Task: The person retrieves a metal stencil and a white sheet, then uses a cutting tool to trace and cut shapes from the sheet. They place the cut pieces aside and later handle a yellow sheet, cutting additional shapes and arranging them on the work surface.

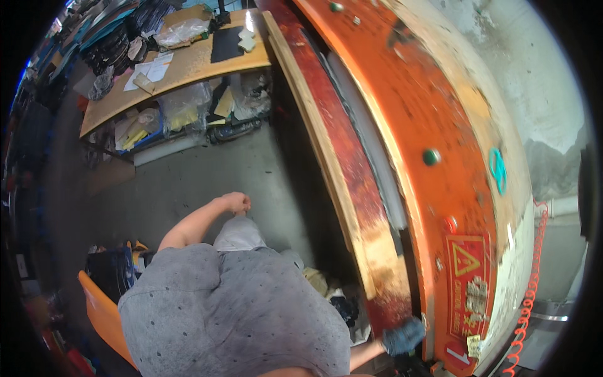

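Note:
My bare left hand (pixel 237 203) is raised in front of my body with its fingers curled closed. What it holds, if anything, is hidden. Just below it is a pale whitish cloth (pixel 239 235), at the lower edge of my grey dotted clothing (pixel 251 301). At the lower right, my right hand (pixel 403 337) wears a dark grey-blue glove. It lies against the near end of the orange machine (pixel 440 188), by the slot between the orange body and the reddish wooden-edged ledge (pixel 352 169). Its fingers are too unclear to read.
A wooden table (pixel 195 60) with papers, a black sheet (pixel 227 44) and plastic bags stands at the far left, bins beneath it. An orange chair (pixel 100 314) is behind my left side. Green buttons, teal scissors (pixel 498 171) and a coiled red hose (pixel 531 295) are at right.

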Available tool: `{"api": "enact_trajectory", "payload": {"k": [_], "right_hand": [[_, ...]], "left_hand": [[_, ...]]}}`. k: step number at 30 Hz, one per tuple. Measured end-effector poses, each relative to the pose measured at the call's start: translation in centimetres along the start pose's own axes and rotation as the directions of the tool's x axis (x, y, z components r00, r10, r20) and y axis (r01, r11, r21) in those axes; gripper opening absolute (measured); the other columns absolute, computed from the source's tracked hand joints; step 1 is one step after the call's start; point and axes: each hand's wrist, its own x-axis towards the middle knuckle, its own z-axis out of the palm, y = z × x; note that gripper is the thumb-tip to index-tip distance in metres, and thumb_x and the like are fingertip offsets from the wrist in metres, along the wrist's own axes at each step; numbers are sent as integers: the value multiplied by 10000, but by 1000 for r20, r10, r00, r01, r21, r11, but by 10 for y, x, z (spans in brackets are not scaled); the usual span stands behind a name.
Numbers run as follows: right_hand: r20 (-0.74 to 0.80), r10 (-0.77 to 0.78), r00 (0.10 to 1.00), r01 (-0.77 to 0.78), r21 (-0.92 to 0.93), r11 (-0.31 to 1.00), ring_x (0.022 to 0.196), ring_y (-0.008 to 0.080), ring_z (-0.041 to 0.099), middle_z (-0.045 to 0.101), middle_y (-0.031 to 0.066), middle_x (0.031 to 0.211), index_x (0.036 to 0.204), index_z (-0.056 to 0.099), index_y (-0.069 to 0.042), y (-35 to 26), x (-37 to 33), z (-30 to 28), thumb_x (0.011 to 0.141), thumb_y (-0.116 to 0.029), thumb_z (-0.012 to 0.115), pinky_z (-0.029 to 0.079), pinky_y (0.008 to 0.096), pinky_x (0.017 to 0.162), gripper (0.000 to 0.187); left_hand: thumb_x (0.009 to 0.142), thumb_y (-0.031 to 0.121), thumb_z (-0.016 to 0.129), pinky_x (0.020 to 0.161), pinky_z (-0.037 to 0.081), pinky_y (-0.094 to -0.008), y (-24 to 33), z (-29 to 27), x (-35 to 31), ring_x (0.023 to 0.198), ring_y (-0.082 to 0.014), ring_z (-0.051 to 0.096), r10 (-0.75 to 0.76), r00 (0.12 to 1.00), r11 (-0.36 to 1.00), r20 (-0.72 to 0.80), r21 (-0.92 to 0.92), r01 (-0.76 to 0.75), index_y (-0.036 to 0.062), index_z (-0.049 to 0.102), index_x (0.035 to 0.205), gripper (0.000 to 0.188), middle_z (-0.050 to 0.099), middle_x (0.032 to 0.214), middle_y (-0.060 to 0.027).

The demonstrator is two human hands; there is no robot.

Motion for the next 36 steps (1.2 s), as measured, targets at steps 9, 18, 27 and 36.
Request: {"api": "enact_trajectory", "payload": {"k": [9, 18, 27, 36], "right_hand": [[665, -636, 392, 15, 686, 727, 700, 300, 614, 644, 124, 779, 812, 657, -84, -403, -37, 242, 796, -235, 665, 494, 356, 662, 152], [818, -527, 231, -171, 567, 806, 817, 169, 633, 679, 81, 869, 1026, 637, -67, -570, -81, 444, 804, -274, 705, 509, 325, 743, 311], [827, -417, 377, 41, 435, 900, 1118, 339, 564, 593, 196, 1196, 1222, 565, -27, -754, -54, 627, 715, -481, 726, 447, 406, 954, 700], [953, -159, 259, 410, 41, 911, 1130, 306, 574, 597, 131, 1193, 1277, 481, -114, -897, -39, 753, 649, -723, 626, 486, 436, 900, 886]], "left_hand": [[853, 280, 618, 849, 495, -355, -154, -129, -1, 969, -244, 644, -206, 938, 940, -279, -321, 111, 109, 662, 1052, 266, 689, 1015, -94], [851, 244, 632, 827, 488, -375, -229, -278, 44, 975, -240, 614, -496, 477, 822, -725, -569, -10, 123, 633, 1076, 256, 626, 1085, -86], [833, 336, 628, 1054, 298, -488, -281, -454, 167, 1318, -356, 323, -433, 44, 834, -900, -382, 399, 124, 477, 1303, 538, 377, 1400, -177], [830, 383, 592, 1098, 215, -480, -286, -454, 194, 1384, -323, 240, -631, 60, 622, -774, -457, 636, 99, 436, 1353, 615, 304, 1486, -157]]}}
